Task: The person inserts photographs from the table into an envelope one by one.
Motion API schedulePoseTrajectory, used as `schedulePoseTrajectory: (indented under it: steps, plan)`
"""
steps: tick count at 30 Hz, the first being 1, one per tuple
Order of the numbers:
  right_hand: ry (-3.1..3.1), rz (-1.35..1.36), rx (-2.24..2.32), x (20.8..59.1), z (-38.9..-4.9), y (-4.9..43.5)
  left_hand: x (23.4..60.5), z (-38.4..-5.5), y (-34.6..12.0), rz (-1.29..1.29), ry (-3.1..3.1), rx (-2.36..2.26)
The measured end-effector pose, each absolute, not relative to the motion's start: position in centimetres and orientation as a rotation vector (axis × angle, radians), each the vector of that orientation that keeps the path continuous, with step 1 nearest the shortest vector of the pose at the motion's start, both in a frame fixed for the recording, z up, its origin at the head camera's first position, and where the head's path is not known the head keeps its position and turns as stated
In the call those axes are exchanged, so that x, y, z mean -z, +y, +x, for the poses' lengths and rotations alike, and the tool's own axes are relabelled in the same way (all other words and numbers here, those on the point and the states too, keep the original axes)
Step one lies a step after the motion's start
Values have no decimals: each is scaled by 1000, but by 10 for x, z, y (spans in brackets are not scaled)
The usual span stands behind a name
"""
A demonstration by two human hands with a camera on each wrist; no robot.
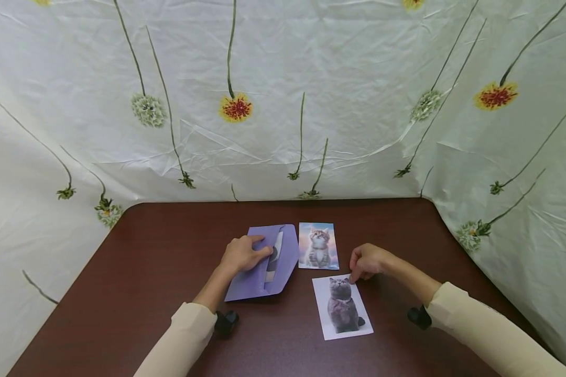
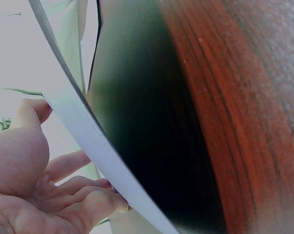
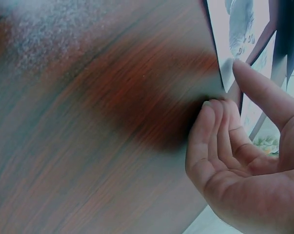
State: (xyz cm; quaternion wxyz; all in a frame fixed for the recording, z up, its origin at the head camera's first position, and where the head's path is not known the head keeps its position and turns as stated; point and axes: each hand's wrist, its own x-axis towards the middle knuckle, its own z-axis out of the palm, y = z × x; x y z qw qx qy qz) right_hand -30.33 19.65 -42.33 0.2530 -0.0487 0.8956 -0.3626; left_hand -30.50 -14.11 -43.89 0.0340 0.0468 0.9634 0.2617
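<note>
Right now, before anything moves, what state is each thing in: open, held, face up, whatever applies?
Purple envelope: flap open.
Card in the envelope: partly tucked in, partly showing.
Kitten picture: face up, untouched by either hand.
Grey cat picture: face up, one corner pinched.
Left hand: resting on the envelope.
Right hand: pinching the grey cat picture.
Flowered cloth: hanging, creased.

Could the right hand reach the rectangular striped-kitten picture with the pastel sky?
Probably yes: the striped-kitten picture lies uncovered near the right hand, nothing between, though that hand seems busy pinching the rectangular white-background grey-cat picture.
</note>
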Motion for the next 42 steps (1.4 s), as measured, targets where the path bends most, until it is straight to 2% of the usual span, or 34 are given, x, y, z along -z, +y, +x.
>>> schedulePoseTrajectory:
  steps: [42]
  plan:
    - [2470, -124, 924, 424, -301, 188, 442, -306, -142, 138, 2963, -791]
